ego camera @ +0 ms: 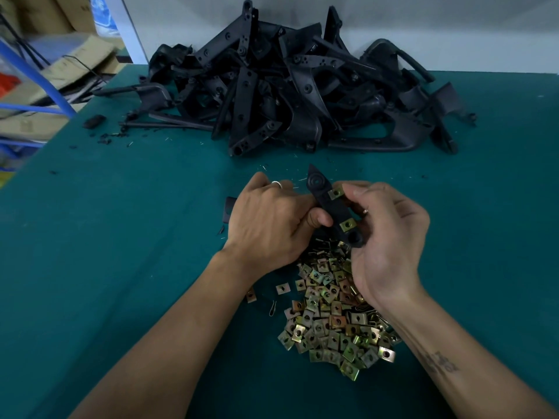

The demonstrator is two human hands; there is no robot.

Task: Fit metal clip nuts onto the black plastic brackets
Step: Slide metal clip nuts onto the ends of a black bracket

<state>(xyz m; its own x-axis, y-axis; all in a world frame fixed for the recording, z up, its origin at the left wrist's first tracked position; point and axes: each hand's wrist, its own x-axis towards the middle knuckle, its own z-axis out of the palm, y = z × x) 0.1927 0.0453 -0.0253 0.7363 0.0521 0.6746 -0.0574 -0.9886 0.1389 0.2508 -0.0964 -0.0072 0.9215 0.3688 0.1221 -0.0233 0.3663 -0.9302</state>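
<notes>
While we held one black bracket [331, 207] up over the green tabletop [121, 237], it already carried two clip nuts: an upper clip nut [335, 193] near the round boss and a lower clip nut [347, 225] toward the near end. Our left hand [266, 225] gripped the bracket from the left, thumb curled against its edge. Our right hand [384, 231] curled round the bracket's right side, fingertips pinching at the upper clip nut, so we judged that one was being seated or checked. Whether it was fully pushed home we could not tell.

Progress, as a judgement: this bracket looked close to done, but the job overall looked early. Counts: one bracket in hand, two clips on it. The bracket pile [302, 86] at the back of the tabletop was a tangled heap, well over a dozen pieces, too overlapped for an exact count; we saw no clips on any of them. The loose clip heap [332, 322] lay under and just below our hands, dozens, uncountable, with a few strays beside it. One small black part [230, 210] sat partly hidden behind the left hand.
</notes>
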